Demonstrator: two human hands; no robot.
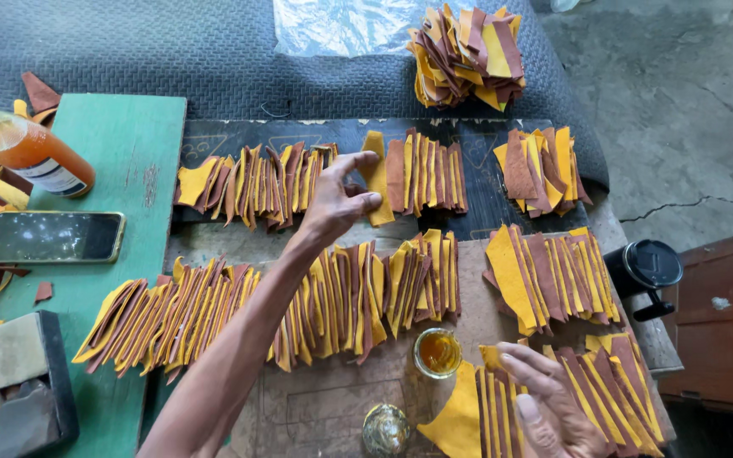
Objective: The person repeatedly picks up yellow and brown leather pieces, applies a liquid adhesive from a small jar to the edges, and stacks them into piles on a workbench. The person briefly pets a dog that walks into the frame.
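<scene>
Left hand (337,203): I pinch a yellow leather piece (375,174) at the far row (256,182).
Right hand (549,403): flat, unclenched on the near-right stack (612,390).
Progress: counter (332,407) mostly covered with fanned rows; far pile (466,55) unsorted.

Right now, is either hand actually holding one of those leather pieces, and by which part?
The left hand pinches a yellow piece by its left edge. The right hand only rests flat on the fanned pieces, holding nothing.
</scene>
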